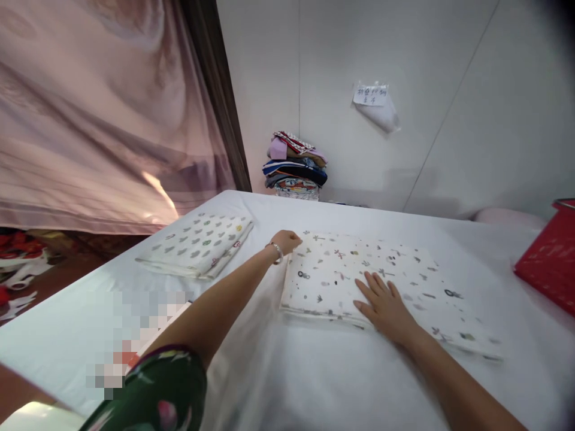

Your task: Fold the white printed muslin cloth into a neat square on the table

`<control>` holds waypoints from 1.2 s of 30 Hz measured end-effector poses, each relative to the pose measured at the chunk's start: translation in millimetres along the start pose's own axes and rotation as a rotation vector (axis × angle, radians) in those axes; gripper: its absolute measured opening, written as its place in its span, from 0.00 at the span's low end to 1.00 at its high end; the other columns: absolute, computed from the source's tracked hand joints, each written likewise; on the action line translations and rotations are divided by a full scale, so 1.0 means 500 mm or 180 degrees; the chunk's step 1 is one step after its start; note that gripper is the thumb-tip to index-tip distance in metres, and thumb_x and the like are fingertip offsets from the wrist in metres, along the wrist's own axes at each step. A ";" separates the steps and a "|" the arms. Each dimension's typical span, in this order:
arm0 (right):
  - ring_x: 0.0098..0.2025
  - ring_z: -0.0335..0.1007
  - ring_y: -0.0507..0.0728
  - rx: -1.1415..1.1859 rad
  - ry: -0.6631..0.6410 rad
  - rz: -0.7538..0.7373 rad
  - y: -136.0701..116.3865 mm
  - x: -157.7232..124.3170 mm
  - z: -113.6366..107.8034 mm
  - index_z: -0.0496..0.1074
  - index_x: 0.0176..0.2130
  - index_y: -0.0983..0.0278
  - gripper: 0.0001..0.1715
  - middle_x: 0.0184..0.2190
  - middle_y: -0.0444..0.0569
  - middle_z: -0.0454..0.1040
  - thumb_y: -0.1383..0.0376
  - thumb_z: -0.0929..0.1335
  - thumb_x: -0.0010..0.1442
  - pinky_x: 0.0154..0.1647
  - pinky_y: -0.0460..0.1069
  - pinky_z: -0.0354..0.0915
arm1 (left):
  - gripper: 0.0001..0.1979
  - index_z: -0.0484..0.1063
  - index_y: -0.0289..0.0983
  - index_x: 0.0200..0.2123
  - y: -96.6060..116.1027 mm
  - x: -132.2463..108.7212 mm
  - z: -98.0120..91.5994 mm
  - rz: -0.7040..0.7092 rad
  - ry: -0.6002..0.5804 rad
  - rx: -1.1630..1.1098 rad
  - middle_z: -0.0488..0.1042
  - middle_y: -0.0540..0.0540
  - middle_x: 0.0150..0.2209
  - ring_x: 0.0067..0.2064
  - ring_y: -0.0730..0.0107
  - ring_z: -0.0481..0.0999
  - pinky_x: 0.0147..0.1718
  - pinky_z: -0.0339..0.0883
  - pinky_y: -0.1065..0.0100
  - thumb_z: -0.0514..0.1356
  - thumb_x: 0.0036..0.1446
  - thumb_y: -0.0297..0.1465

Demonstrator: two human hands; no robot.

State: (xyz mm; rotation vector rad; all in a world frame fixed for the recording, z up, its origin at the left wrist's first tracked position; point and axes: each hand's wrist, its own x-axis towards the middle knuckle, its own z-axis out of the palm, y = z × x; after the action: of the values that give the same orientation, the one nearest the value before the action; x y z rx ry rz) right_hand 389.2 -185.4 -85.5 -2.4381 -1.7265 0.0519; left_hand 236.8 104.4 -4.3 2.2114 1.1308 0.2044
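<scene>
A folded white cloth [323, 272] printed with small grey, green and pink figures lies flat on the white-covered table [309, 383]. My left hand [286, 240], with a bracelet at the wrist, has its fingers closed on the far left corner of this cloth. The exact grip of its fingertips is partly hidden. Across the near middle of the cloth, my right hand [385, 306] rests palm down with its fingers spread. Left of my left forearm lies another folded white cloth [200, 244] with a leaf-like grey print.
A red container [548, 257] stands at the table's right edge. Behind the far edge rises a stack of folded fabrics [296, 167]. A pink curtain [112, 120] hangs at the left. Beside my left arm is a pixelated item [155, 329]. A handwritten note [372, 96] is on the wall.
</scene>
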 end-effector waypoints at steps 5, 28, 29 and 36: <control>0.66 0.31 0.63 0.0082 0.0089 -0.0049 0.002 0.000 0.002 0.50 0.63 0.53 0.34 0.65 0.44 0.39 0.45 0.53 0.61 0.62 0.64 0.39 | 0.16 0.72 0.37 0.41 0.006 0.126 0.028 -0.0408 0.0439 0.0124 0.75 0.41 0.41 0.38 0.63 0.74 0.30 0.63 0.69 0.55 0.52 0.39; 0.66 0.25 0.63 0.0518 -0.0296 0.0059 -0.016 0.005 -0.046 0.48 0.64 0.56 0.37 0.66 0.47 0.34 0.44 0.50 0.62 0.63 0.62 0.30 | 0.16 0.73 0.29 0.39 -0.001 0.216 0.051 -0.0631 0.0658 0.0964 0.71 0.28 0.45 0.45 0.52 0.73 0.35 0.65 0.61 0.53 0.52 0.33; 0.66 0.25 0.63 0.0512 -0.0292 0.0071 -0.016 0.005 -0.046 0.48 0.64 0.56 0.37 0.66 0.46 0.34 0.44 0.50 0.62 0.63 0.62 0.30 | 0.16 0.72 0.28 0.40 0.001 0.216 0.050 -0.0647 0.0646 0.1008 0.72 0.28 0.45 0.45 0.51 0.72 0.36 0.65 0.61 0.53 0.52 0.33; 0.66 0.23 0.62 0.0436 -0.0401 0.0114 -0.018 0.005 -0.048 0.47 0.64 0.57 0.37 0.66 0.45 0.32 0.44 0.48 0.62 0.63 0.61 0.28 | 0.22 0.65 0.35 0.52 0.029 0.184 0.065 0.0590 0.0997 0.1390 0.61 0.38 0.58 0.57 0.58 0.61 0.53 0.58 0.59 0.48 0.58 0.39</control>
State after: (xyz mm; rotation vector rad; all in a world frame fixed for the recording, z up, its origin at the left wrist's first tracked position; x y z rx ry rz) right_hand 384.2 -182.8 -60.2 -2.4122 -1.6673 0.3238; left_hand 316.7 153.7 -34.3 2.7482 1.2227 0.4295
